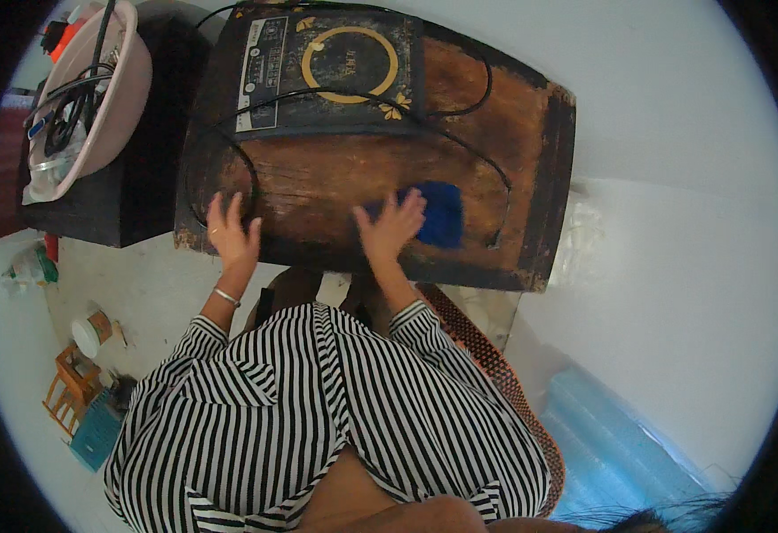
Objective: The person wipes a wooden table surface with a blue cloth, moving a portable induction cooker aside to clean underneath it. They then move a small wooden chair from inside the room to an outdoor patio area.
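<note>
A dark blue cloth (443, 216) lies on the worn wooden table (322, 176), near its front edge. My right hand (391, 226) is over the cloth's left part, flat with fingers spread; no grip on it shows. At the table's front left, my left hand (232, 233) holds nothing, its fingers apart. Beside it a black power cord (253, 174) loops over the wood. This cord crosses the black induction cooker (335, 70), which has a yellow ring and stands at the back of the table.
A pink plastic basin (119, 116) with cables and other items rests on a dark cabinet (149, 186) at left. A wall (662, 133) stands to the right. On the floor at left are a white tub (87, 338) and a small wooden chair (69, 390). I sit on a woven seat (495, 360).
</note>
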The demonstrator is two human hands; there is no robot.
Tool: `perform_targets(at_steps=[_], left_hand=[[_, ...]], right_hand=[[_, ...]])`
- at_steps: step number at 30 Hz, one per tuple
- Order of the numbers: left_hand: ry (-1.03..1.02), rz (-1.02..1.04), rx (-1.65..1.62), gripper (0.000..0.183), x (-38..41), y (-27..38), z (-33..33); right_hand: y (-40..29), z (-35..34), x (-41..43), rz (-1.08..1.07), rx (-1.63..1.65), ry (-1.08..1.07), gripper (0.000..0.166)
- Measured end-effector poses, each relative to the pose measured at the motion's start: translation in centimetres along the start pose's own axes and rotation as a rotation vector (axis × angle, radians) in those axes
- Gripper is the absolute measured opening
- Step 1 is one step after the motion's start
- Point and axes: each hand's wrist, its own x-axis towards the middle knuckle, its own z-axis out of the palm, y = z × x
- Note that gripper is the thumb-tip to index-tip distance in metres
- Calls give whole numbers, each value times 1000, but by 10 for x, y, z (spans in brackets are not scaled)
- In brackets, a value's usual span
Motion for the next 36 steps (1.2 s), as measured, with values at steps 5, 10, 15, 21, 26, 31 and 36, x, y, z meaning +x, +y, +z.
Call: perform_targets(at_steps=[5, 10, 15, 21, 26, 31, 36], left_hand=[[98, -90, 190, 66, -17, -57, 7], [-47, -21, 176, 63, -22, -39, 15], [-156, 65, 81, 63, -40, -28, 30], [-179, 119, 88, 60, -23, -16, 28], [-161, 120, 101, 56, -17, -25, 34], [-159, 95, 56, 59, -7, -14, 30], [-175, 96, 75, 56, -13, -10, 38]], right_hand=[[-76, 15, -40, -492, 291, -322, 49], [-38, 5, -74, -501, 308, -278, 47], [41, -19, -103, -59, 128, -223, 40], [172, -65, -95, 346, -189, 226, 34], [247, -100, -52, 584, -172, 450, 35], [257, -87, -18, 621, -295, 474, 40], [253, -101, 28, 481, -355, 515, 36]])
